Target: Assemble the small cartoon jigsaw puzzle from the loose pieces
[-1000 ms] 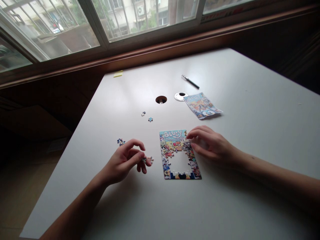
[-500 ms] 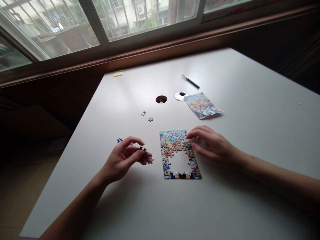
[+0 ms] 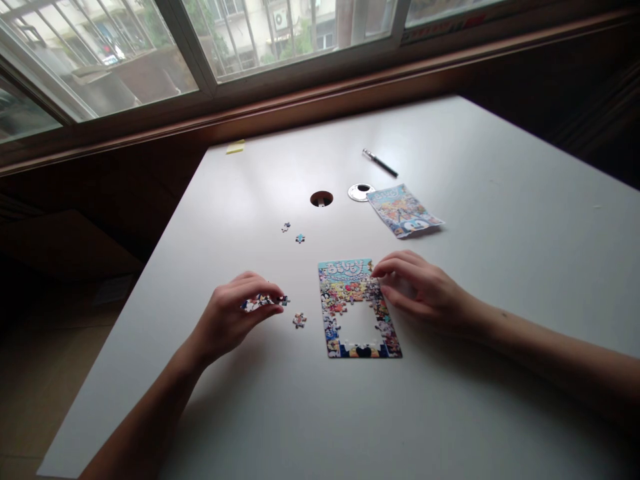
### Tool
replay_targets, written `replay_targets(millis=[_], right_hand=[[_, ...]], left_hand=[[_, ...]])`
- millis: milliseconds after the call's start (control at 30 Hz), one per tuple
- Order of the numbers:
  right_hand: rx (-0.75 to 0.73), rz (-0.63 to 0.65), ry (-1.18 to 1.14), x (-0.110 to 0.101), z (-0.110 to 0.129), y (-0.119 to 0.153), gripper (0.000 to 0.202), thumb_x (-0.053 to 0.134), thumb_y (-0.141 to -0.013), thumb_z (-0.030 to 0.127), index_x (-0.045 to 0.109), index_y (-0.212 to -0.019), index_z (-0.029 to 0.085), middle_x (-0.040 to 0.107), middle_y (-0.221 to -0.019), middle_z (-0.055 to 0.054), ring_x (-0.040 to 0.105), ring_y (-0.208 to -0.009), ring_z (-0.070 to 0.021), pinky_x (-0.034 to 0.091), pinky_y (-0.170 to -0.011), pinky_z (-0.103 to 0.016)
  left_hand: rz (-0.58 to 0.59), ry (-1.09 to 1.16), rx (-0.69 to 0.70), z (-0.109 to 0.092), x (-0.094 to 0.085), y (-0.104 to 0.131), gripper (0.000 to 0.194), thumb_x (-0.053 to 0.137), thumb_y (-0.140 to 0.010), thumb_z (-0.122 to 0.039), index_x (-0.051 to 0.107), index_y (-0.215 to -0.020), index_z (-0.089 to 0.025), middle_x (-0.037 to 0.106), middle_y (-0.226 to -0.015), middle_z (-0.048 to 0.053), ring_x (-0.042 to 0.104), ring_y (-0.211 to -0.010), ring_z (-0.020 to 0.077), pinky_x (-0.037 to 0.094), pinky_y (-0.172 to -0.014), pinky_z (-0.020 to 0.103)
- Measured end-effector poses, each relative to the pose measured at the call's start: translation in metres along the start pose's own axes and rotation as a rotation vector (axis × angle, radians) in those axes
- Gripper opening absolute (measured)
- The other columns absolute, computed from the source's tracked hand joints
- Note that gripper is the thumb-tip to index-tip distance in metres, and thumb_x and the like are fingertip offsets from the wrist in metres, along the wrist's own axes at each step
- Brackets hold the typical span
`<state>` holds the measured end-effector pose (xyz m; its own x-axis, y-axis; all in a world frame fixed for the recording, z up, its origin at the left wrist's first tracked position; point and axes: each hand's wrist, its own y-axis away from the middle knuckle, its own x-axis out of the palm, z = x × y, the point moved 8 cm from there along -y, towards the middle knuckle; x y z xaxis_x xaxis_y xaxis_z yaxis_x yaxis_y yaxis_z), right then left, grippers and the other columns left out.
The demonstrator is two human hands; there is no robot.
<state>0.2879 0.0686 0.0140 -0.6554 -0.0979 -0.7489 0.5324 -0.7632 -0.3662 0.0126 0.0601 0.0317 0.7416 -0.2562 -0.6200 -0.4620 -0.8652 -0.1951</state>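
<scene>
A colourful jigsaw puzzle [image 3: 345,273] lies flat on the white table, its outer parts filled with pieces and a pale gap in its lower middle. My left hand [image 3: 235,313] is left of it, thumb and forefinger closed on a small puzzle piece [image 3: 284,301]. More loose pieces [image 3: 257,303] show behind those fingers, partly hidden. Just right of the hand, a single loose piece [image 3: 299,321] rests on the table. My right hand [image 3: 425,287] sits at the puzzle's upper right edge, fingers curved and apart, with nothing seen between them.
Two loose pieces [image 3: 300,238] lie farther back, before a round cable hole [image 3: 321,199] in the table [image 3: 500,267]. Beside the hole are its silver cover [image 3: 360,193] and a creased picture sheet [image 3: 405,210]. A dark pen [image 3: 381,163] and a yellow sticky note [image 3: 235,147] lie beyond.
My left hand has drawn back slightly to the left and turned, its fingers coming together on the piece. The loose piece beside it is now uncovered. My right hand stays put.
</scene>
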Motion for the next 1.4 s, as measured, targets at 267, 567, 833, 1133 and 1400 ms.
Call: replay_targets(millis=[267,567,833,1133,1400], right_hand=[[0.000,0.004,-0.001,0.000,-0.001,0.000,0.021,0.058,-0.086,0.016,0.059,-0.105,0.023,0.063,-0.101,-0.009,0.059,-0.097,-0.0249,0.051,-0.084,-0.040],[0.001,0.005,0.002,0.001,-0.001,0.000,0.021,0.058,-0.086,0.015,0.059,-0.105,0.023,0.063,-0.101,-0.009,0.059,-0.097,-0.0250,0.051,-0.084,-0.040],[-0.006,0.012,-0.009,0.001,0.000,0.000,0.021,0.058,-0.087,0.014,0.058,-0.106,0.022,0.061,-0.101,-0.009,0.057,-0.097,-0.0238,0.050,-0.083,-0.039],[-0.005,0.009,-0.009,0.002,-0.001,0.000,0.023,0.058,-0.086,0.015,0.058,-0.107,0.023,0.061,-0.102,-0.009,0.057,-0.098,-0.0244,0.049,-0.085,-0.039],[-0.009,0.009,-0.010,0.001,-0.001,0.000,0.023,0.059,-0.085,0.014,0.058,-0.107,0.023,0.061,-0.102,-0.008,0.057,-0.097,-0.0241,0.049,-0.085,-0.039]], left_hand=[[0.057,-0.479,0.159,0.007,0.006,-0.001,0.017,0.065,-0.091,-0.024,0.075,-0.104,-0.028,0.066,-0.099,0.007,0.055,-0.095,0.0216,0.050,-0.078,0.034],[0.058,-0.608,0.121,0.015,-0.016,0.000,0.030,0.063,-0.091,-0.032,0.067,-0.120,-0.025,0.064,-0.112,0.009,0.056,-0.105,0.0253,0.050,-0.086,0.039],[0.125,-0.573,-0.002,0.031,-0.018,0.002,0.025,0.054,-0.096,-0.035,0.067,-0.114,-0.024,0.063,-0.114,0.008,0.059,-0.104,0.0229,0.052,-0.087,0.036],[0.124,-0.557,-0.028,0.028,-0.017,0.000,0.019,0.057,-0.093,-0.033,0.066,-0.108,-0.024,0.064,-0.110,0.006,0.059,-0.104,0.0230,0.051,-0.086,0.035],[0.127,-0.562,-0.047,0.028,-0.015,-0.001,0.015,0.058,-0.091,-0.031,0.059,-0.104,-0.022,0.063,-0.105,0.006,0.056,-0.101,0.0229,0.047,-0.086,0.035]])
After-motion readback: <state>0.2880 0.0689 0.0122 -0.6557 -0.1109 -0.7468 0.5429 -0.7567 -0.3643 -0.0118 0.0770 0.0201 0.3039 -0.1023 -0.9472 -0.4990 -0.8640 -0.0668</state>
